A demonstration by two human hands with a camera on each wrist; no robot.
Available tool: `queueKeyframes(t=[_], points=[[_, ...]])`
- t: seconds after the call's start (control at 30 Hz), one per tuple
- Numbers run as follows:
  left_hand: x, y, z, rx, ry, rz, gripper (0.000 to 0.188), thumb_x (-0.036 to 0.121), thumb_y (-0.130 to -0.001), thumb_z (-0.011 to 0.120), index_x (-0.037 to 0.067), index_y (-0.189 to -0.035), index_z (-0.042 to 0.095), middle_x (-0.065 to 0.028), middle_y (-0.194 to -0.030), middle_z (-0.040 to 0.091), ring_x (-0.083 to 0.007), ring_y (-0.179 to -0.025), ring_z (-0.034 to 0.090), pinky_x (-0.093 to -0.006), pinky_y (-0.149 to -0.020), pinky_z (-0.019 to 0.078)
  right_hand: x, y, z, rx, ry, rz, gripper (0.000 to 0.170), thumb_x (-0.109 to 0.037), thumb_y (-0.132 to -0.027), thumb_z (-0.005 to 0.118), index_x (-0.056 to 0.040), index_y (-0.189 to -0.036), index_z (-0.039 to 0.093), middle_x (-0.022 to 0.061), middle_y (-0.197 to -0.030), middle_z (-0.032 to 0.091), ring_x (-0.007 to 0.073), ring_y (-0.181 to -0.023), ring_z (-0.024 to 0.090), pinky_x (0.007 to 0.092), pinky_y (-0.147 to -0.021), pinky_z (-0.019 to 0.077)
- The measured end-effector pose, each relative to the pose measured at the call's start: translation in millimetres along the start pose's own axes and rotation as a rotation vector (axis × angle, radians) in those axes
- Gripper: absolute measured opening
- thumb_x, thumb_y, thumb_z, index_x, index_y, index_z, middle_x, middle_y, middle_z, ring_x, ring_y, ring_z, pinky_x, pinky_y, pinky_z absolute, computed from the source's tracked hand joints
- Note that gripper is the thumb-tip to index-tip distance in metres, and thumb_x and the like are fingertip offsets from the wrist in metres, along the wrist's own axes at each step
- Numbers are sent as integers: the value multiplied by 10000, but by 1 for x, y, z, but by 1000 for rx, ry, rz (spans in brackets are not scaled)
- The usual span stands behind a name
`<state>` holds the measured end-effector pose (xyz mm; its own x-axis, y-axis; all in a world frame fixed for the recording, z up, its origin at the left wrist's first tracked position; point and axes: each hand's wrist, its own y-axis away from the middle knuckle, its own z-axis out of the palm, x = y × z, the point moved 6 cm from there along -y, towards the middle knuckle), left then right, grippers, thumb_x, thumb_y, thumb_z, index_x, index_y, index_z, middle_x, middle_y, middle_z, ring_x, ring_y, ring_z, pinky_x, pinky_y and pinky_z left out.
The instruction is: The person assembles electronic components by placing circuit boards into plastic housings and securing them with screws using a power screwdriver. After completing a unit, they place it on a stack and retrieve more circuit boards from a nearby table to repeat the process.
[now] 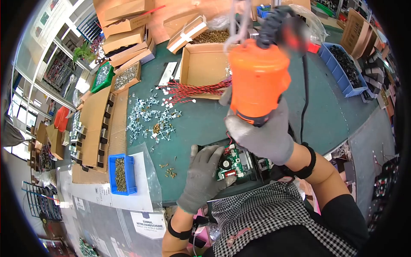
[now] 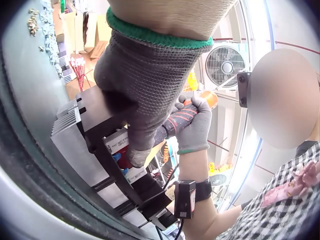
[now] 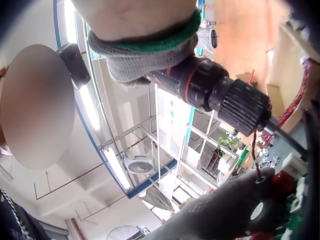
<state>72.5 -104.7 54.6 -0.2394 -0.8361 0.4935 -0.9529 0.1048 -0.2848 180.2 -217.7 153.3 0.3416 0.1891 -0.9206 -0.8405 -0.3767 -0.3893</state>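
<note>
The right hand (image 1: 267,135), in a grey glove, grips an orange and black power screwdriver (image 1: 259,79). In the right wrist view the screwdriver's dark chuck (image 3: 242,106) and thin bit point down toward the green board's area. The gloved left hand (image 1: 203,173) rests on the left side of a black housing holding a green circuit board (image 1: 234,159) with a round black part. From the left wrist view, the left hand (image 2: 145,85) lies over the black frame (image 2: 117,172), its thumb down inside near a white-labelled part. Where the bit's tip ends is hidden.
Blue-white connectors (image 1: 150,115) and small brass screws (image 1: 170,172) lie left of the housing. A blue bin of screws (image 1: 120,173) stands further left. Red wires (image 1: 192,91) hang over an open cardboard box (image 1: 204,64) behind. A black cable (image 1: 305,98) runs down at the right.
</note>
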Motion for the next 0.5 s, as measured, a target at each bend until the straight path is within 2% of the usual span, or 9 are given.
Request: queueKeyframes(t=[0.07,0.13,0.27,0.37,0.5], points=[[-1,0,0,8,-4,2,750,438,-634,818,27,-1212,575,-149,-1142,585,-349,-1101,554,-572,-1106,265,0,-2,3,-18,19,0,496,-27,-699,696,-38,-1144,478,46,-917,589,119,-781,593,294,-722,495],[-2,1,-1,-30,-4,-11,777,383,-629,829,41,-1265,541,-136,-1194,575,-331,-1130,549,-571,-1111,261,-1,-2,5,-17,54,-7,459,-34,-692,694,-44,-1102,489,63,-890,578,148,-763,594,309,-716,494],[0,1,0,-45,-45,-9,821,355,-622,833,47,-1309,507,-123,-1229,565,-311,-1157,539,-559,-1121,254,-6,-2,8,-28,66,-45,442,-42,-702,689,-46,-1096,488,72,-886,580,180,-764,608,327,-710,496],[10,-6,1,-154,-188,-3,861,351,-613,835,43,-1334,478,-111,-1233,558,-295,-1175,525,-546,-1133,250,-7,-1,10,-6,47,-60,444,-47,-707,690,-45,-1102,486,72,-884,588,191,-762,619,332,-708,499],[8,-14,5,-157,-165,38,859,332,-608,836,42,-1329,469,-95,-1228,554,-275,-1187,514,-538,-1143,247,-9,-2,4,-18,215,-132,451,-49,-710,692,-36,-1111,485,87,-883,597,206,-759,632,337,-708,503]])
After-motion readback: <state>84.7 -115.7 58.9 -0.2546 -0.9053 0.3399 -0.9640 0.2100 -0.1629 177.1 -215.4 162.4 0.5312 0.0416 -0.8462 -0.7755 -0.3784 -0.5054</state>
